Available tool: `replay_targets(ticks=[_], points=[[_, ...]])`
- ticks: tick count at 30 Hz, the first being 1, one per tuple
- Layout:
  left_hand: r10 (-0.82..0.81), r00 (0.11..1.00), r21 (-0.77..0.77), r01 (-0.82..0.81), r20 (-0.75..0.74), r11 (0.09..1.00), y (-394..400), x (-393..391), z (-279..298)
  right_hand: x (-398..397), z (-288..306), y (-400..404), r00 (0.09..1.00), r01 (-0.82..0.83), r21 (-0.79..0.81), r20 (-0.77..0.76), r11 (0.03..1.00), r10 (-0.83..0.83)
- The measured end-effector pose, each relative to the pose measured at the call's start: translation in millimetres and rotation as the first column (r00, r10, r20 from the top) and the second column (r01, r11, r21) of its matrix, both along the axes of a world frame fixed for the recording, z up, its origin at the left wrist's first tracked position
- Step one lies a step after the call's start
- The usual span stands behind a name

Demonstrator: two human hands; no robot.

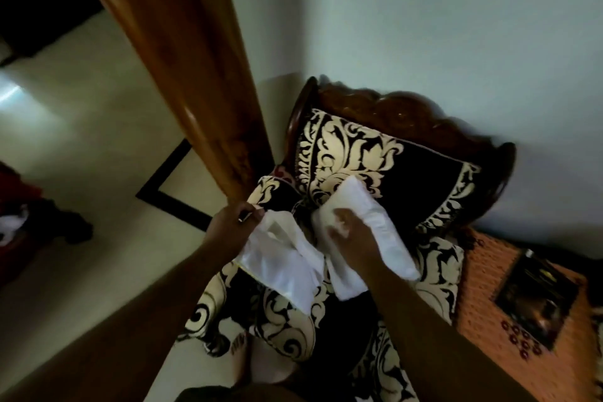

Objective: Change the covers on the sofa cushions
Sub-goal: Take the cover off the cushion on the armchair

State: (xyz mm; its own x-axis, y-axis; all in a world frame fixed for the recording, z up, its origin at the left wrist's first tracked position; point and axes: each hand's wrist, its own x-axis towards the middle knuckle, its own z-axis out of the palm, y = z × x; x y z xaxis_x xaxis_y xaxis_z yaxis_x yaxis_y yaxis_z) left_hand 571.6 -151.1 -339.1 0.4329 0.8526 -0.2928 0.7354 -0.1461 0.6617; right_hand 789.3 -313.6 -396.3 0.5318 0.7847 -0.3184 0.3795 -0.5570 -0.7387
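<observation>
A bare white cushion (368, 232) lies on the seat of a carved wooden chair (424, 114) covered in black-and-cream floral fabric. My right hand (347, 233) rests on the cushion's near end, fingers spread over it. My left hand (233, 222) grips the edge of a white cover (280, 264), which hangs loose and open just left of the cushion. A black-and-cream patterned back cushion (368, 166) leans against the chair's backrest behind both.
A wooden door frame (195, 68) slants down on the left, close to my left hand. An orange cloth-covered side table (483, 297) with a dark book stands right of the chair. My bare foot (241, 365) is on the pale floor below.
</observation>
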Motion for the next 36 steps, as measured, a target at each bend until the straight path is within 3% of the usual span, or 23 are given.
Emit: replay_targets(ticks=[2, 4, 6, 9, 13, 16, 20, 23, 27, 30, 33, 36], points=[[0.091, 0.993, -0.053, -0.087, 0.071, 0.995, -6.3, -9.5, 1.7, -38.4, -10.0, 4.3, 0.962, -0.273, -0.074, -0.046, 0.959, 0.271], [0.266, 0.942, -0.174, -0.232, 0.207, 0.957, -13.1, -25.5, 7.7, -78.1, -22.4, 1.4, 0.916, -0.394, -0.138, 0.016, 0.909, 0.400], [0.458, 0.813, -0.349, -0.337, 0.361, 0.874, -17.8, -45.0, 18.5, -108.9, -30.8, -3.0, 0.889, -0.423, -0.228, 0.080, 0.877, 0.450], [0.649, 0.599, -0.573, -0.353, 0.468, 0.739, -24.2, -75.6, 39.0, -136.2, -31.6, -4.2, 0.890, -0.376, -0.319, 0.136, 0.870, 0.435], [0.736, 0.417, -0.658, -0.343, 0.533, 0.671, -31.4, -133.7, 56.3, -157.2, -23.7, 7.4, 0.701, -0.381, -0.343, 0.499, 0.859, 0.510], [0.756, 0.318, -0.657, -0.373, 0.573, 0.655, -40.4, -194.6, 63.7, -176.3, -10.6, 27.5, 0.623, -0.462, -0.276, 0.576, 0.843, 0.530], [0.791, 0.203, -0.658, -0.458, 0.577, 0.598, -59.9, -280.4, 77.5, -240.0, 24.5, 43.4, 0.619, -0.540, -0.158, 0.592, 0.827, 0.517], [0.782, 0.140, -0.623, -0.526, 0.607, 0.579, -80.7, -356.0, 81.3, -309.9, 49.3, 42.7, 0.783, -0.514, 0.074, 0.448, 0.854, 0.432], [0.775, 0.129, -0.495, -0.703, 0.618, 0.511, -119.0, -462.8, 70.3, -398.6, 71.7, 53.3, 0.912, -0.384, 0.267, 0.263, 0.884, 0.316], [0.788, 0.121, -0.469, -0.746, 0.603, 0.473, -156.4, -541.3, 65.3, -459.1, 86.6, 58.8, 0.886, -0.457, 0.355, 0.264, 0.816, 0.382], [0.824, 0.243, -0.419, -0.766, 0.512, 0.487, -193.7, -610.5, 64.4, -504.6, 101.6, 64.3, 0.750, -0.659, 0.242, 0.280, 0.712, 0.599], [0.846, 0.458, -0.199, -0.833, 0.274, 0.516, -226.5, -666.8, 60.2, -545.4, 105.7, 78.0, 0.441, -0.886, 0.011, 0.331, 0.464, 0.834]])
